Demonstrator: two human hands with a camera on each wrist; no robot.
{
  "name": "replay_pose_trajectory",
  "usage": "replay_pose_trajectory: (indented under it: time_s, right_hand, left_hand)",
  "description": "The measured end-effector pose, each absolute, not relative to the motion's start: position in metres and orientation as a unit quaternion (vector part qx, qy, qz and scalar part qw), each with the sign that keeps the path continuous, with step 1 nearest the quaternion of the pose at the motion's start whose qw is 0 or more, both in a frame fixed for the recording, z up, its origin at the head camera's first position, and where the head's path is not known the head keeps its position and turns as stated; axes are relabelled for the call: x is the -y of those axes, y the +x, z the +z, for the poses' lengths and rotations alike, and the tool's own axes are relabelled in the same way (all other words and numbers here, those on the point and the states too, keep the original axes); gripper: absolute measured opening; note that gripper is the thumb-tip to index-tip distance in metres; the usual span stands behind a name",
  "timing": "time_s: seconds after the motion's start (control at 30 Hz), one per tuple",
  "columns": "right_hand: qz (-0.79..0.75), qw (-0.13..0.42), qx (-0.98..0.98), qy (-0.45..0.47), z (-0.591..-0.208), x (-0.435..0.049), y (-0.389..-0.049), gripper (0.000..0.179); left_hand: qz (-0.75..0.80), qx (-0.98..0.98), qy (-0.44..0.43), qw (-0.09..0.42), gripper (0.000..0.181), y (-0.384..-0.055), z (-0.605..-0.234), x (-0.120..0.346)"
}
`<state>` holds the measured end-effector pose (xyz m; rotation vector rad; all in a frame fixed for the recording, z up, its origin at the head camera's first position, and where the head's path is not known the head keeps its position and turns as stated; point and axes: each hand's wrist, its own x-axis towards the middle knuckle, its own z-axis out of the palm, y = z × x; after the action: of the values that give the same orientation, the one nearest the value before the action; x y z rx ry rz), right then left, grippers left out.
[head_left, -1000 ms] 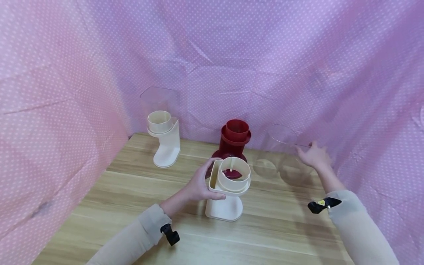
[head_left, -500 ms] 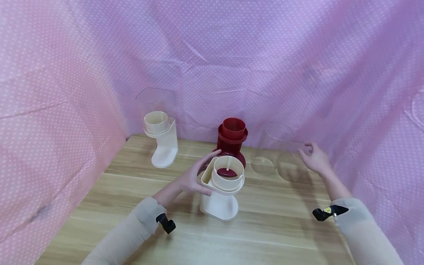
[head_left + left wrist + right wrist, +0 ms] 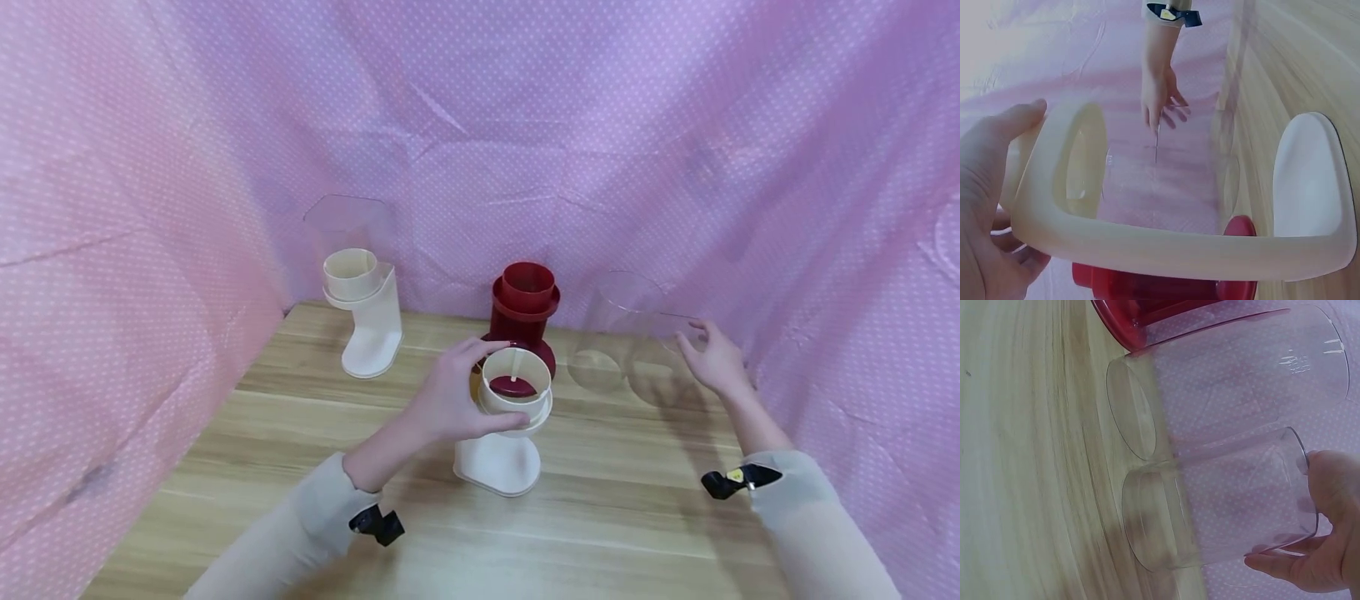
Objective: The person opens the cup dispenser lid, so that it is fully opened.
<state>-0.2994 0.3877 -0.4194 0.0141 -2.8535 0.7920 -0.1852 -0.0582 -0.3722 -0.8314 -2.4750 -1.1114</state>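
Observation:
A white stand [image 3: 498, 468] with a cream round collar and a wide foot stands upright on the wooden table. My left hand [image 3: 450, 396] grips its upper part, thumb on the near side of the collar and fingers on the far side. In the left wrist view the stand's side column [image 3: 1210, 253] crosses low in front. On the right, my right hand [image 3: 716, 362] holds the upper rim of a clear canister [image 3: 1241, 500], thumb and fingers on opposite sides. This canister stands upright beside a larger clear canister [image 3: 1241, 375].
Behind the near stand is a similar red stand [image 3: 525, 321]. Another white stand [image 3: 372, 329] is at the back left, with a clear container [image 3: 348, 221] seen above and behind it. A dotted pink curtain [image 3: 480, 200] hangs close behind the table [image 3: 600, 525].
My left hand loosened from the stand half a second ago, then closed round its collar higher up. My right hand stays at the clear canister's rim; its fingers have drawn in on it.

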Motion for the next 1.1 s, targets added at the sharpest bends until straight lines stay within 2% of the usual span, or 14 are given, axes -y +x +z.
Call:
replay_pose_trajectory:
  time_s: [0.17,0.37,0.53,0.63,0.73,0.9,1.0,1.1]
  right_hand:
    - [0.267,0.083,0.960,0.002,-0.418,-0.388,-0.300,0.066]
    - [0.265,0.069,0.962,0.002,-0.418,-0.390,-0.300,0.069]
    - [0.269,0.048,0.962,0.002,-0.419,-0.391,-0.299,0.073]
    - [0.270,0.046,0.962,0.002,-0.419,-0.390,-0.299,0.073]
    - [0.270,0.048,0.962,0.001,-0.418,-0.390,-0.299,0.073]
    - [0.268,0.052,0.962,0.000,-0.418,-0.389,-0.301,0.071]
    - [0.267,0.046,0.963,-0.001,-0.418,-0.389,-0.301,0.072]
    - [0.267,0.042,0.963,-0.002,-0.420,-0.390,-0.302,0.073]
  left_hand:
    - [-0.379,0.850,-0.340,0.135,0.087,-0.195,-0.370,0.065]
    - [-0.367,0.823,-0.430,0.056,0.085,-0.210,-0.356,0.083]
    - [-0.331,0.829,-0.449,0.029,0.097,-0.211,-0.350,0.092]
    - [-0.319,0.852,-0.413,0.053,0.105,-0.204,-0.351,0.089]
    - [-0.319,0.875,-0.350,0.105,0.107,-0.194,-0.355,0.081]
    - [-0.327,0.881,-0.285,0.187,0.092,-0.183,-0.358,0.071]
    - [-0.329,0.878,-0.282,0.201,0.079,-0.182,-0.358,0.071]
    - [-0.327,0.879,-0.288,0.193,0.074,-0.184,-0.358,0.074]
